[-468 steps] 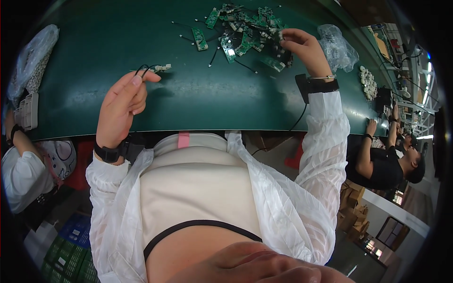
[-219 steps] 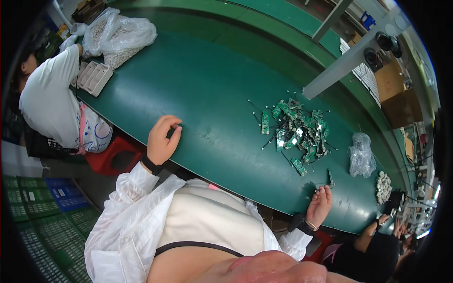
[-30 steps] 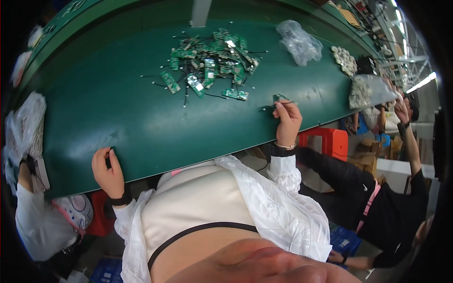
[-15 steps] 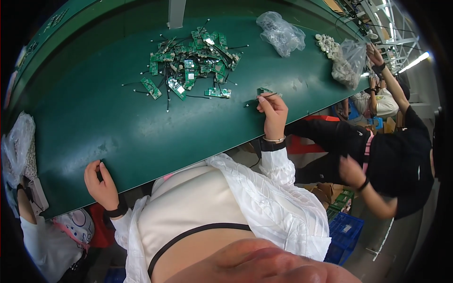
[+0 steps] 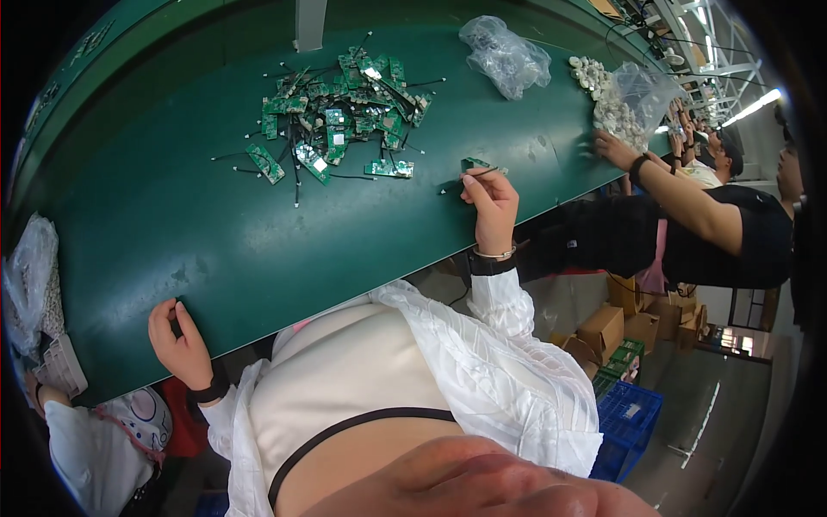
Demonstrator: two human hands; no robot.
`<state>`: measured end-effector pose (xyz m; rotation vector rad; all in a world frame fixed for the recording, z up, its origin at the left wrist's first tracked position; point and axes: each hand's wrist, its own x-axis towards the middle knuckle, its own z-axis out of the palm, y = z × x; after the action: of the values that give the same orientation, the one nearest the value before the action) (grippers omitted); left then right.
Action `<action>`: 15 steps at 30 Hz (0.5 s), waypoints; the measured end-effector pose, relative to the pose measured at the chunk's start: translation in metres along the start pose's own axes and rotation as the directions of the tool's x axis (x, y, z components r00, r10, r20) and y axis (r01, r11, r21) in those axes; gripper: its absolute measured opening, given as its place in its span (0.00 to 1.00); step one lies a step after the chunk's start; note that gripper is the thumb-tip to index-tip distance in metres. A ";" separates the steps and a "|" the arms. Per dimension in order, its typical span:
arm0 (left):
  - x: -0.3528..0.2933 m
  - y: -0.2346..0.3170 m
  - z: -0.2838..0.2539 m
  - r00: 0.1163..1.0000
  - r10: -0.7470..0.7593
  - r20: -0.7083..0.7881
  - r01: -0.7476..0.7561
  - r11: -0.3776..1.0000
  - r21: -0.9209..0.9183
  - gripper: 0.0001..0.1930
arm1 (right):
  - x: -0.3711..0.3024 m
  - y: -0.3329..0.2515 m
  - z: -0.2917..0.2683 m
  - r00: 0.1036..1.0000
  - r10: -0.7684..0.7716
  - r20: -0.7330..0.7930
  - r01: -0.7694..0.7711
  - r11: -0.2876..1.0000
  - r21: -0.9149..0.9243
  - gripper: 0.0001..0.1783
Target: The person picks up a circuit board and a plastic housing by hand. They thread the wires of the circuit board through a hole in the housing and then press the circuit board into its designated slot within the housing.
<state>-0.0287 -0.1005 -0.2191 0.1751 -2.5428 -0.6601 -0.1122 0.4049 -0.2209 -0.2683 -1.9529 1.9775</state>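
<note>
Near the front edge of the green work table (image 5: pixel 258 250), my right hand (image 5: pixel 494 211) pinches a small green circuit board (image 5: pixel 473 163) with a black cable. The cable's end hangs out to the left of the fingers, and part of the board is hidden by them. My left hand (image 5: pixel 181 349) rests at the table edge farther left, loosely curled, thumb and fingers apart, holding nothing. Beyond both hands lies a heap of similar green circuit boards (image 5: pixel 334 129) with black cables sticking out. One board (image 5: pixel 389 169) lies at the heap's near right side.
A crumpled clear plastic bag (image 5: pixel 508 59) lies at the back. Right of it are white round parts (image 5: pixel 613 108) and another clear bag (image 5: pixel 646 90), touched by a co-worker's hand (image 5: pixel 616 151). At far left stand a filled bag (image 5: pixel 33 276) and a white tray (image 5: pixel 65 366).
The co-worker on the right has leaned in, bringing a hand down to the white parts, which now spread wider beside the tilted bag. My hands keep nearly the same pose.
</note>
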 end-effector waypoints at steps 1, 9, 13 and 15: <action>0.000 0.000 -0.001 1.000 -0.002 0.001 0.002 1.000 0.000 0.06 | 0.000 0.000 0.000 1.000 0.002 -0.003 -0.002 1.000 -0.002 0.07; 0.000 0.001 -0.001 1.000 -0.021 0.015 0.021 1.000 -0.004 0.06 | 0.001 -0.001 -0.001 1.000 0.010 0.008 -0.010 0.999 -0.046 0.08; 0.002 0.000 0.002 1.000 0.004 0.005 -0.004 1.000 -0.002 0.06 | 0.004 -0.002 0.002 1.000 0.000 0.026 0.000 1.000 -0.005 0.08; 0.003 0.001 0.002 1.000 0.012 -0.016 -0.011 1.000 0.007 0.06 | 0.006 -0.003 0.002 0.999 0.000 0.036 0.001 1.000 -0.030 0.07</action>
<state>-0.0319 -0.0994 -0.2186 0.1673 -2.5290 -0.6434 -0.1181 0.4048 -0.2173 -0.2418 -2.0059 1.9671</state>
